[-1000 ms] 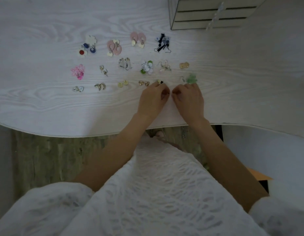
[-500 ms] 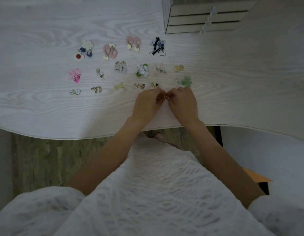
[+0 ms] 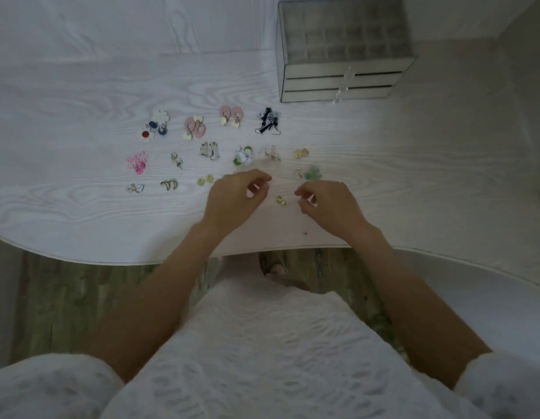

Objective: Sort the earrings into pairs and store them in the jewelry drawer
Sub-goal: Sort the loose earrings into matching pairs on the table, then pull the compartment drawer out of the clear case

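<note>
Hands apart over the worktop, a small gold earring lying loose between them: pairing step, storage not begun.

Left hand (image 3: 237, 198), fingers loosely curled, nothing visibly held; right hand (image 3: 329, 204) likewise curled, whether it pinches anything cannot be told. Small gold earring (image 3: 281, 200) rests on the worktop (image 3: 81, 213), touching neither. From 10 to 1 o'clock, farther off: earrings in three rows of pairs, green pair (image 3: 312, 173) nearest the right hand. At 1 o'clock, farthest: jewelry drawer (image 3: 341, 83) unit, all drawers closed. Next move, by judgement: a fine pinch to set this piece into the near row.
</note>
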A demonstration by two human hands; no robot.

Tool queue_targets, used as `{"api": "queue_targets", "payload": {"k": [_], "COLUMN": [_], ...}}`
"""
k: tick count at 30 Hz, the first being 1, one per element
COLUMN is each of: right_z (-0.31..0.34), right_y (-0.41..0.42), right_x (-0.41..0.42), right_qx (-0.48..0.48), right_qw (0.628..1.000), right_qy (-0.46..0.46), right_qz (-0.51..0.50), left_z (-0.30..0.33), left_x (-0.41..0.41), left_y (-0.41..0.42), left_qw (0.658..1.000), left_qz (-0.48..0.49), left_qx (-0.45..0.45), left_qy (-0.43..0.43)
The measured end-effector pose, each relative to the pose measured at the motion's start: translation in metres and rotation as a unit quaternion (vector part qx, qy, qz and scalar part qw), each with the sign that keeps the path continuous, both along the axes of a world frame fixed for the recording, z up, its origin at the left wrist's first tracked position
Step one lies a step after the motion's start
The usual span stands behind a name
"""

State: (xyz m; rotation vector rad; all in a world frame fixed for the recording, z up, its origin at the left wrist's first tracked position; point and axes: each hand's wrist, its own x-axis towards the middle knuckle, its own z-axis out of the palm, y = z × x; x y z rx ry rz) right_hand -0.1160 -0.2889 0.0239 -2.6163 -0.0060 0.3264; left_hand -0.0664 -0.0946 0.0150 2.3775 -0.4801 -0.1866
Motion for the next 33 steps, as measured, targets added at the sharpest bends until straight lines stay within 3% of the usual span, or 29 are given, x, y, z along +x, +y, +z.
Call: {"api": "queue_targets", "payload": {"k": [4, 8, 13, 17, 24, 30, 33], "right_z": [0.03, 0.048, 0.032, 0.014, 0.011, 0.015, 0.018], "right_y": [-0.022, -0.041, -0.052, -0.058, -0.065, -0.06, -0.053], "right_x": [0.018, 0.052, 0.113, 0.153, 0.169, 0.13, 0.105], "right_qx": [0.016, 0.117, 0.281, 0.395, 0.496, 0.485, 0.505], "right_qw": [0.997, 0.969, 0.874, 0.782, 0.691, 0.689, 0.667], "right_qy": [-0.08, -0.159, -0.14, -0.091, -0.063, -0.083, -0.119], "right_qz": [-0.01, -0.151, -0.37, -0.474, -0.522, -0.531, -0.535], "left_z": [0.025, 0.041, 0.039, 0.031, 0.024, 0.03, 0.03], "left_x": [0.032, 0.074, 0.123, 0.144, 0.15, 0.142, 0.122], "left_y": [-0.013, -0.039, -0.068, -0.082, -0.082, -0.082, -0.083], "left_qw": [0.995, 0.982, 0.977, 0.966, 0.96, 0.961, 0.959], "left_qz": [0.042, 0.089, 0.09, 0.066, 0.037, 0.047, 0.09], "left_qx": [-0.085, -0.148, -0.155, -0.174, -0.193, -0.19, -0.194], "left_qy": [0.02, 0.07, 0.116, 0.178, 0.201, 0.198, 0.186]}}
